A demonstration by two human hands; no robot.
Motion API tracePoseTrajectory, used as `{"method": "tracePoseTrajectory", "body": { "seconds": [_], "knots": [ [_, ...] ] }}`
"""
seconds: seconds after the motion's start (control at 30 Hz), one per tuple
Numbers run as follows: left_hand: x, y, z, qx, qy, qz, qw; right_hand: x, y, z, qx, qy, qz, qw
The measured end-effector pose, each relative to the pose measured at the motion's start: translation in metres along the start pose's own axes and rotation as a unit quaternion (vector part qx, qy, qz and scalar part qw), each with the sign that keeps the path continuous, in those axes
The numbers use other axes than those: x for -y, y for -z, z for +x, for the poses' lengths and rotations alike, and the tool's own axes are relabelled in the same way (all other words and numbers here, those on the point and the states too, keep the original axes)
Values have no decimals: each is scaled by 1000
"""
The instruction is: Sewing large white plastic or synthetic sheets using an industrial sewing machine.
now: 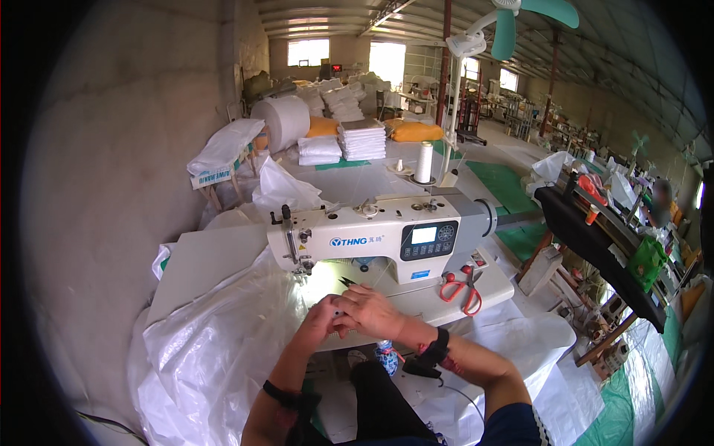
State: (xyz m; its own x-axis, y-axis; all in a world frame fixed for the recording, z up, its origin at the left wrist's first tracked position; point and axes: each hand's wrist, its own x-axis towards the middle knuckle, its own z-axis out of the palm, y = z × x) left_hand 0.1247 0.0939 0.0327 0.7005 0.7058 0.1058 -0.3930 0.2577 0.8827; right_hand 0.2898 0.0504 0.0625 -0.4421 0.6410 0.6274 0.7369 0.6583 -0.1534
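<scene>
Closest of all are the person's dark legs (379, 401), and a dark band (439, 346) goes round each wrist. A small blue and white patterned thing (387, 357) sits just under the edge of the worktop (494, 286). Above that edge, the left hand (320, 318) and the right hand (370, 311) are together, with bent fingers that touch. I can't tell what is pinched inside them. A small dark tool with two sharp tips (347, 282) pokes out from behind the right hand, but its other end is hidden, so I can't tell if that hand grips it. To the left, a big shiny white sheet (204, 334) hangs in wrinkles. To the right, scissors with red handles (471, 299) lie on the worktop with their handles spread. Just past the hands is a white sewing machine (353, 238), and its light shines down beside them. On the machine's front are a little screen and buttons. Behind it stands a fat cone of white thread (424, 163). Over to the right is a long black bench (587, 241) with a green bag (647, 264) at its side. Farther back are a stack of flat white packs (362, 140), a yellow bundle (416, 131) and a huge white roll (282, 123). Bright windows (308, 52) shine at the far wall.
</scene>
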Motion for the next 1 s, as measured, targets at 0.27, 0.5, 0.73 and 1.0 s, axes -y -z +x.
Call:
{"method": "tracePoseTrajectory", "body": {
  "seconds": [0.27, 0.5, 0.73, 1.0],
  "knots": [
    [44, 56, 11, -39, -74, 524, 848, 17, -7, -47, -120, -90, -90, 985],
    [66, 64, 12, -114, -249, 570, 775, -85, -80, -58, -42, -254, -212, 943],
    [69, 62, 12, -131, -253, 571, 770, -113, -108, -28, 112, -194, -324, 919],
    [66, 66, 8, -156, -253, 573, 763, -60, -79, -87, 10, -483, 290, 827]
  ]
}}
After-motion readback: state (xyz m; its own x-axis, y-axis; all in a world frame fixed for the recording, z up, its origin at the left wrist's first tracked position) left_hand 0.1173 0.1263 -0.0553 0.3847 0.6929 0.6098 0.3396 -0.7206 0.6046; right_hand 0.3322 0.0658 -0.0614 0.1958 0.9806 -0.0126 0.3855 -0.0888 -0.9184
